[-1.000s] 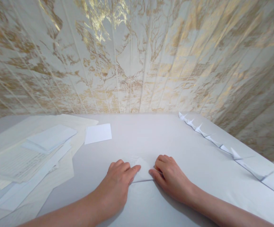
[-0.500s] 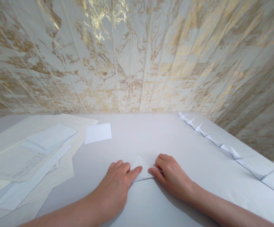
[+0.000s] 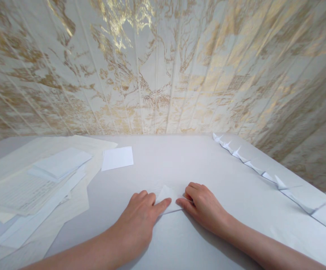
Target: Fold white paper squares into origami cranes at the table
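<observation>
A small folded sheet of white paper (image 3: 164, 193) lies on the white table in front of me, with a pointed flap at its far side. My left hand (image 3: 141, 213) is closed on its left part, thumb stretched across the top and the other fingers curled. At the paper's right edge, my right hand (image 3: 204, 204) pinches it between thumb and bent fingers. Both hands rest low, close to the table top. Parts of the paper under the fingers are hidden.
Folded white paper figures, several of them like cranes (image 3: 280, 182), stand in a row along the table's right edge. A blank white sheet (image 3: 118, 158) lies beyond my left hand. Loose papers (image 3: 75, 210), some printed, overlap at the left. A gold-patterned wall covering (image 3: 157, 75) rises behind the table.
My left thumb has slid slightly right across the paper. The pointed flap shows a little more clearly. My right hand stays almost still.
</observation>
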Demonstrator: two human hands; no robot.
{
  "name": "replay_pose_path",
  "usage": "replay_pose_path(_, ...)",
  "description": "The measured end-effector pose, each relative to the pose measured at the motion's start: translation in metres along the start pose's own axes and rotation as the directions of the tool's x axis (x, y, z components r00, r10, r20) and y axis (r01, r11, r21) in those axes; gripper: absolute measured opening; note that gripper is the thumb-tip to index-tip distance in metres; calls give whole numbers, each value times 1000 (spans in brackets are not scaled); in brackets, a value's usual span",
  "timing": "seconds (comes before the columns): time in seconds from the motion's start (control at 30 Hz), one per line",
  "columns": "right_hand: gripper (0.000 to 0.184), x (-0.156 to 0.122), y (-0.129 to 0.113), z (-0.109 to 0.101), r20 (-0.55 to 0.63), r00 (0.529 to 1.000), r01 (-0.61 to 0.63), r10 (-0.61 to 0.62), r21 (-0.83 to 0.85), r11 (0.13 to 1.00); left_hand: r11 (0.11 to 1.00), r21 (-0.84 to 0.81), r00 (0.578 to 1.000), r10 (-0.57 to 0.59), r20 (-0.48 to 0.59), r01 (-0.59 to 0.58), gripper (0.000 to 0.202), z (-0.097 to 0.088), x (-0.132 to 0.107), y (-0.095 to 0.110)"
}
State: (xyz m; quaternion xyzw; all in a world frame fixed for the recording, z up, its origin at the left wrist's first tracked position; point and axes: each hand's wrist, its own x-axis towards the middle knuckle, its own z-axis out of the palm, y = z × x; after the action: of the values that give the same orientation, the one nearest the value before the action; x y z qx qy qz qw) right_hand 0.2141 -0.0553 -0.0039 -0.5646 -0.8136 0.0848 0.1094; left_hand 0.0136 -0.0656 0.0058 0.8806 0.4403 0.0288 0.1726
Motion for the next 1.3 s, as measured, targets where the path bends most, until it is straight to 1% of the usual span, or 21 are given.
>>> replay_pose_path(0.27,27,0,1,-1,-7,1000,-3,2,-14,1000,1000,31,1000,-1,6,1,57,0,1,2)
replay_pose_path(0.53,26,2,1,2,-35,999,-2,1,-27,1000,999,46,1000,-21,22,20,57,-1,0,4)
replay_pose_path(0.6,27,2,2,3,-37,999,-6,5,-17,1000,999,40,1000,-19,12,19,57,0,0,3)
replay_pose_path(0.7,27,0,6,3,-90,995,46,-38,94,995,1000,-11,1000,-10,-18,10,54,1,-1,0)
replay_pose_path(0.77,24,-2,8,3,-170,980,141,-108,199,970,998,-63,999,-2,-44,-1,50,3,-2,-3)
replay_pose_path(0.83,20,-5,9,1,-227,953,257,-199,263,930,991,-131,997,-14,-74,4,48,5,-1,-5)
replay_pose_path(0.9,19,-6,8,0,-224,938,323,-264,290,901,977,-209,994,-52,-94,31,52,7,0,-6)
replay_pose_path(0.93,18,-7,7,0,-204,944,313,-259,306,899,968,-244,992,-78,-101,51,56,8,1,-6)
replay_pose_path(1.0,11,-7,3,-1,-153,973,216,-172,344,914,952,-293,986,-125,-114,87,62,9,2,-7)
replay_pose_path(1.03,9,-7,1,-1,-127,984,161,-124,354,921,949,-302,984,-134,-121,92,59,9,3,-7)
replay_pose_path(1.07,10,-7,0,-2,-101,990,123,-93,355,927,951,-299,984,-126,-125,83,52,8,3,-6)
replay_pose_path(1.1,11,-7,-2,-2,-78,992,116,-95,345,931,957,-284,986,-105,-128,65,40,7,3,-6)
replay_pose_path(1.17,12,-8,-5,-1,-53,985,174,-166,317,932,970,-244,991,-53,-120,22,16,4,4,-5)
replay_pose_path(1.2,16,-9,-5,-1,-51,978,210,-204,312,926,974,-226,993,-38,-114,11,10,3,4,-4)
replay_pose_path(1.3,19,-11,-6,0,-61,968,251,-245,330,910,978,-207,992,-56,-114,32,20,0,5,-1)
